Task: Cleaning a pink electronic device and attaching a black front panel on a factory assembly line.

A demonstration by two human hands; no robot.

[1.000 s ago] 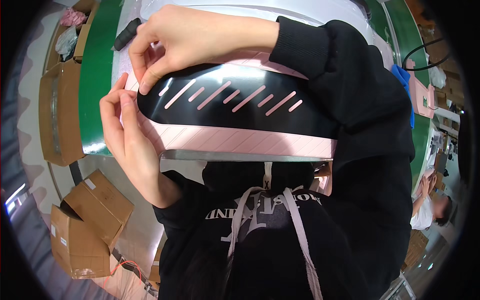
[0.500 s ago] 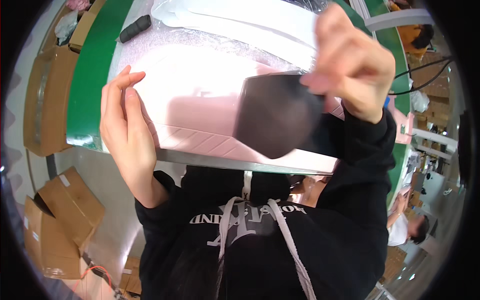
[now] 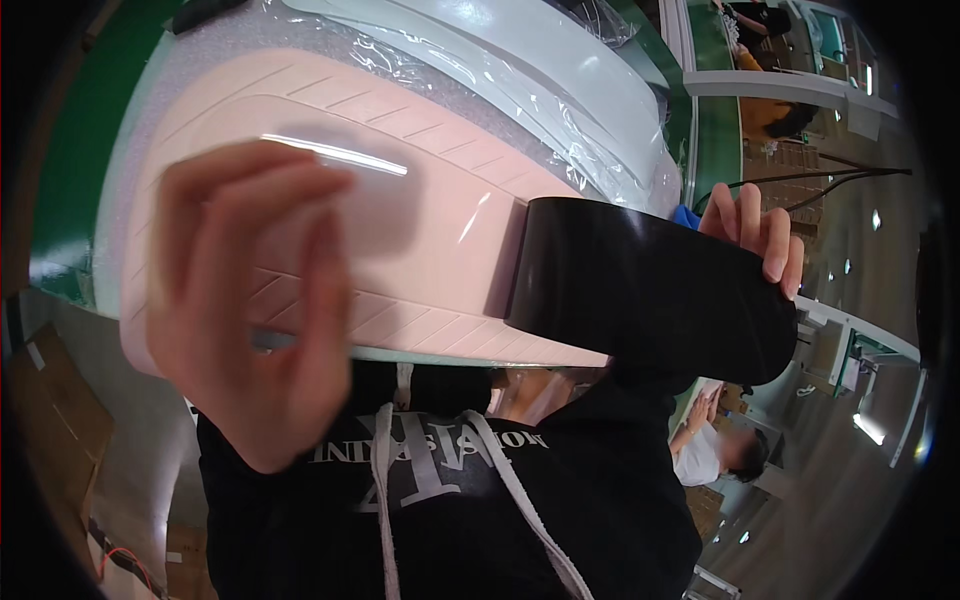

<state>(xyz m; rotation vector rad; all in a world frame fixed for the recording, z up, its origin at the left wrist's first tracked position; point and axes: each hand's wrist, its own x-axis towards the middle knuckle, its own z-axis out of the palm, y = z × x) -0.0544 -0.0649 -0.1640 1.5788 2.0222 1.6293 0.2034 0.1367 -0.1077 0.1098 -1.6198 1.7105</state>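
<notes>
A long pale pink moulded panel (image 3: 430, 220) with rounded corners and slanted grooves along its edges lies in front of me. My right hand (image 3: 752, 235) grips the far right edge of a smooth, dark, flat piece (image 3: 640, 290). That dark piece covers the right part of the pink panel; whether they touch, I cannot tell. The right thumb is hidden behind it. My left hand (image 3: 250, 270), slightly blurred, is raised over the left part of the pink panel. Its fingers are bent and apart, with nothing in them.
Under the pink panel is foam sheeting (image 3: 120, 200) on a green table (image 3: 75, 220). Beyond it lie white curved parts (image 3: 500, 70) in clear plastic wrap. A black object (image 3: 205, 12) sits at the far left. Cardboard boxes (image 3: 60, 410) stand lower left; other people (image 3: 715, 450) are at right.
My left hand has lifted from the pink panel's left edge. My right hand has moved right and lower with the dark piece, which now shows broader. The whole view has shifted.
</notes>
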